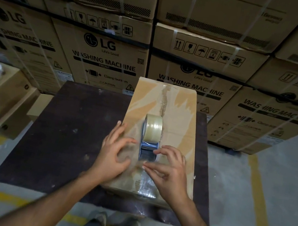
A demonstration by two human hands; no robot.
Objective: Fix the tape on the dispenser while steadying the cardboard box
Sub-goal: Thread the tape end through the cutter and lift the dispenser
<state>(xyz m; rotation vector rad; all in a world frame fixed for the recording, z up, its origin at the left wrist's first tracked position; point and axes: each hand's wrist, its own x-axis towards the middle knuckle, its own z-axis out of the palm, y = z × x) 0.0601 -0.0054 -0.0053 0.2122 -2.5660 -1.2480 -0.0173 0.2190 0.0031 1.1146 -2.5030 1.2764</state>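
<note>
The dispenser [150, 139] stands on the box [162, 135], between the two hands and just beyond their fingertips. Its roll of tape [153, 128], clear and glossy with a yellowish tint, stands on edge at the far end; the blue, shiny metal body and dark handle run back toward the person.

The left hand [114, 155] lies left of the dispenser with fingers spread and loose, gripping nothing; the palm rests on the box top, the index finger reaches toward the blue body, and the thumb points toward the handle. Whether the fingertip touches the metal is unclear.

The right hand [168, 173] lies right of the handle, fingers apart and slightly curled. Its upper fingers touch or nearly touch the handle's near end, and its thumb and forefinger stretch left across the box just in front of the handle; I cannot tell whether they pinch a strip of tape.

The box is brown corrugated cardboard, long and rectangular, its top patchy with torn paper and wrinkled clear tape under the right palm. It sits on a dark, scuffed table [68, 138].
</note>
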